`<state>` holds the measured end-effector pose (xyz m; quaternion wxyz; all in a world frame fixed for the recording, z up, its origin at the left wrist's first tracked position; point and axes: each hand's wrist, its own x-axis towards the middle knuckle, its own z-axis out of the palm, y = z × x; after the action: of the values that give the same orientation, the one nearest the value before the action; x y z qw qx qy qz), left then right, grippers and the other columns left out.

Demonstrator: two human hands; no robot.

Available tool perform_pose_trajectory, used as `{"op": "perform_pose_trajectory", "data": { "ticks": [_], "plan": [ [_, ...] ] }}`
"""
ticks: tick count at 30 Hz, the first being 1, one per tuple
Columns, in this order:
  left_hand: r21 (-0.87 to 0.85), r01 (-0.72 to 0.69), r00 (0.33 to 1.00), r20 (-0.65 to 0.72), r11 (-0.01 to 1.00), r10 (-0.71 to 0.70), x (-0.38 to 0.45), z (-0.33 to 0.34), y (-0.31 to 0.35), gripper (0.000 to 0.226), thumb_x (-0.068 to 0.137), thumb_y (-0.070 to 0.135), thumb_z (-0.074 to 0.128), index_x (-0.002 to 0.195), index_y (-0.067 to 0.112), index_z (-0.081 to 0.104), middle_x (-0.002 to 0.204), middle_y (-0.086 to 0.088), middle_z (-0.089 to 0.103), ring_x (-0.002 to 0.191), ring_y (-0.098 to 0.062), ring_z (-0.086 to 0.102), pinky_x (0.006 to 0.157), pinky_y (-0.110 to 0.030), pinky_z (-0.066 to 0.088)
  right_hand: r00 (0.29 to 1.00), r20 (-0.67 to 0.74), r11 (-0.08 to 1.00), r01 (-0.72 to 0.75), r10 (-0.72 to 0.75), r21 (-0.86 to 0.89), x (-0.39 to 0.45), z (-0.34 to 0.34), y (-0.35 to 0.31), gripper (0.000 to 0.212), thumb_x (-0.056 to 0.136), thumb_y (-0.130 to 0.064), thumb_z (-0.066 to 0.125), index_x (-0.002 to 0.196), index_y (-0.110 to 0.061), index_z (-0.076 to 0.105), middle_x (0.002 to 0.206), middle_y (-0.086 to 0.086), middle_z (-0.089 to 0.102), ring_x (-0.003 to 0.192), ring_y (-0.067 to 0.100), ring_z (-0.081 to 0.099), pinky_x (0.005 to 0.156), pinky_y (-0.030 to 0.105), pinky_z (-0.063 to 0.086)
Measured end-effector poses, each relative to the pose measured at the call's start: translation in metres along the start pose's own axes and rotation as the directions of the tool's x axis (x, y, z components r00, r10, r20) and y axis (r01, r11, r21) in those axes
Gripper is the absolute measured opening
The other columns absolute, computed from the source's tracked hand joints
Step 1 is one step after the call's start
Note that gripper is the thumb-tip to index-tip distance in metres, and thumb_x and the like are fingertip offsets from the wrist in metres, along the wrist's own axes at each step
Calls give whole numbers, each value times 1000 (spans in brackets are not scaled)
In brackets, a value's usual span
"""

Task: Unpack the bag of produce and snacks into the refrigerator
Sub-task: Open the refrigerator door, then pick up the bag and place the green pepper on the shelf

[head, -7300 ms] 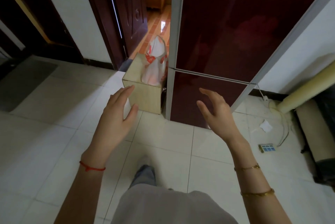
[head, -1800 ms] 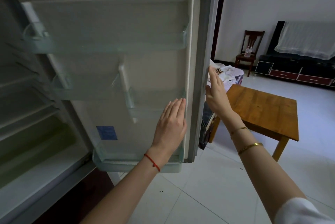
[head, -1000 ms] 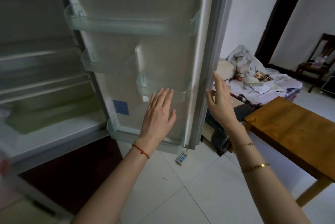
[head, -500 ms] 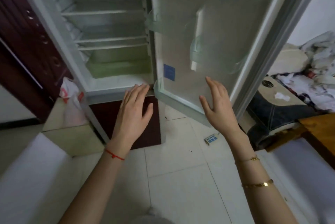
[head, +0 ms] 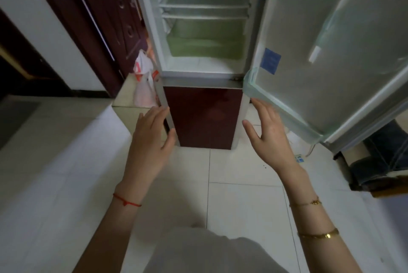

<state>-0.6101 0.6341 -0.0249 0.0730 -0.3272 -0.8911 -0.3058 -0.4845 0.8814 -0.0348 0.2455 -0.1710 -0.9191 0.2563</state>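
The refrigerator (head: pixel 205 116) stands ahead with its upper door (head: pixel 326 56) swung wide open to the right. Inside I see white shelves and a green drawer (head: pixel 207 41). A white plastic bag with red print (head: pixel 144 83) sits on a low beige box (head: pixel 125 105) just left of the fridge. My left hand (head: pixel 152 138) hovers open in front of the fridge's lower left edge, below the bag. My right hand (head: pixel 267 135) hovers open under the door's bottom corner. Neither hand holds anything.
A dark red wooden door (head: pixel 106 21) stands behind the bag on the left. Dark bundles and a box (head: pixel 379 162) lie on the floor at the right, under the open door. A small blue-and-white power strip (head: pixel 299 159) lies on the white tiled floor.
My view has swung left from the open door to face the fridge. Both hands have come off the door and dropped lower, the left one toward the bag's side.
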Motion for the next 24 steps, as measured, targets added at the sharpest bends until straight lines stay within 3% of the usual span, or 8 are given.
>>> {"op": "perform_pose_trajectory", "data": {
  "ticks": [3,13,24],
  "plan": [
    [34,52,999,-12,998,-52,-14,-7,-15,50,97,21,54,145,11,44,150,-6,47,143,-20,36,124,-35,11,998,51,999,26,-28,34,3,17,-11,54,99,-32,51,148,-15,36,150,2,41,142,20,33,117,43,29],
    [25,297,951,-97,955,-293,-39,-22,-60,50,97,18,57,145,14,45,152,-7,45,146,-22,33,123,-35,12,976,181,987,98,-119,124,38,65,-44,53,99,-28,53,147,-13,38,149,2,43,141,16,33,118,33,27],
    [-39,375,915,-143,926,-376,50,-47,-174,49,99,22,54,146,16,43,153,-3,43,146,-17,31,124,-35,13,955,242,979,138,-173,152,147,176,-99,54,98,-31,53,148,-16,37,149,0,43,140,14,33,114,20,21]
  ]
}}
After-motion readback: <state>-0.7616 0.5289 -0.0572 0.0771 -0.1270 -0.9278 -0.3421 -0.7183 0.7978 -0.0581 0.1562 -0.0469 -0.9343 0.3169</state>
